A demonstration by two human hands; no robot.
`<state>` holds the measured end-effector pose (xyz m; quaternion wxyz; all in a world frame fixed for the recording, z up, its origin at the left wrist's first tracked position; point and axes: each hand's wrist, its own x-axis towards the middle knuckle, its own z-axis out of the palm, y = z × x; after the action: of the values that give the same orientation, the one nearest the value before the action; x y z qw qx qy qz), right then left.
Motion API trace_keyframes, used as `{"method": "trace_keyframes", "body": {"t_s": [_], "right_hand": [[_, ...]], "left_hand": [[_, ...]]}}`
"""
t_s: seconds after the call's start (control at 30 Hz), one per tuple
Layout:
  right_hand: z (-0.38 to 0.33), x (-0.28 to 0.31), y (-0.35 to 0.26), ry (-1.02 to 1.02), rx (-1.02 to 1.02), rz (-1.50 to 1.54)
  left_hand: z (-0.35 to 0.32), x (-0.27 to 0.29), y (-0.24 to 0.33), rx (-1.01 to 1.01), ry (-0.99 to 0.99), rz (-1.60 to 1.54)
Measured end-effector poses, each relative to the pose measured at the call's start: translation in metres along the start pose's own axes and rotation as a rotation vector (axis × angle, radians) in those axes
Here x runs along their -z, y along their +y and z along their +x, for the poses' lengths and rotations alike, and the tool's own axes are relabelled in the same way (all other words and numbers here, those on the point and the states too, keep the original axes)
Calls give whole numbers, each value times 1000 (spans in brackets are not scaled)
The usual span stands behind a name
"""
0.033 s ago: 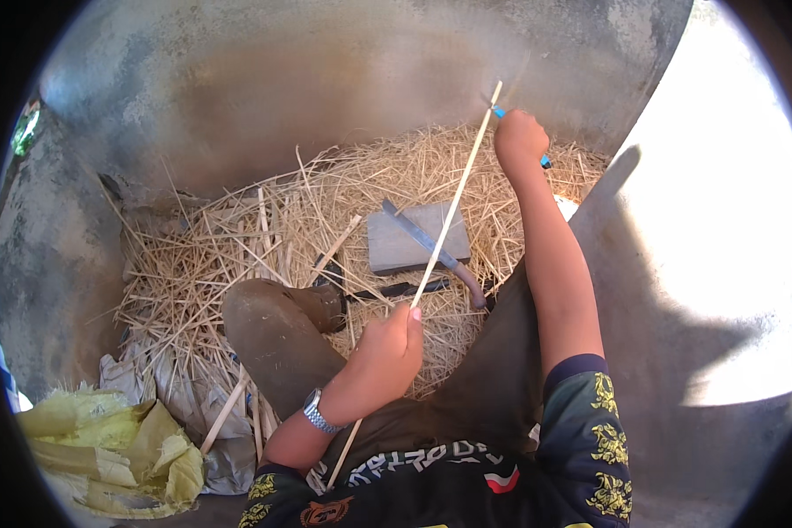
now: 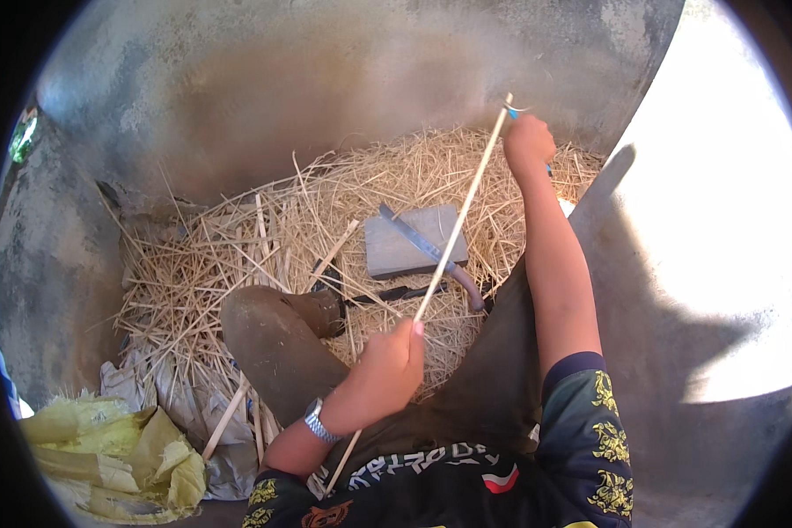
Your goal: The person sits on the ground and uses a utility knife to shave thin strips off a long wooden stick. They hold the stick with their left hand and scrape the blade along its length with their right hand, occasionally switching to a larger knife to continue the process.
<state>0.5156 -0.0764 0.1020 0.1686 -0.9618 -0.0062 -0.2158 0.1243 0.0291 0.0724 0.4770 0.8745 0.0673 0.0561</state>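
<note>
My left hand point(image 2: 385, 368) is closed round a long, thin, pale stick point(image 2: 466, 207) of bamboo or wood. The stick slants from my lap up to the far right. My right hand point(image 2: 530, 143), arm stretched out, is closed on a small tool with a blue handle point(image 2: 514, 114), held against the stick near its far tip. A thin pale curl shows beside that tip; the tool's working end is too small to make out. Beyond my left hand, a curved knife point(image 2: 414, 233) with a brown handle lies across a grey block point(image 2: 389, 251).
Straw-like shavings and strips point(image 2: 211, 264) cover the floor between my legs and the grey wall point(image 2: 264, 97). A torn yellow sack point(image 2: 119, 453) lies at the lower left. To the right, a smooth grey wall point(image 2: 660, 352) curves up into bright light.
My right hand and the stick's far tip have shifted slightly right and down. A curl now shows at the tip. My left hand keeps its grip, almost in place.
</note>
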Motion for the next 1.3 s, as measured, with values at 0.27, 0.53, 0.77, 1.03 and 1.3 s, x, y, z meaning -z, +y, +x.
{"method": "trace_keyframes", "body": {"t_s": [0.27, 0.53, 0.77, 1.03, 1.3], "right_hand": [[-1, 29, 74, 40, -112, 208], [-116, 16, -7, -62, 617, 84], [-165, -10, -23, -41, 991, 117], [-82, -6, -15, -28, 605, -25], [-73, -17, -28, -20, 555, -26]], "left_hand": [[-16, -32, -64, 155, -105, -526], [-4, -14, -47, 297, -95, -948], [2, -11, -57, 330, 59, -924], [-7, -22, -45, 331, -23, -887], [-7, -10, -36, 425, -76, -971]]}}
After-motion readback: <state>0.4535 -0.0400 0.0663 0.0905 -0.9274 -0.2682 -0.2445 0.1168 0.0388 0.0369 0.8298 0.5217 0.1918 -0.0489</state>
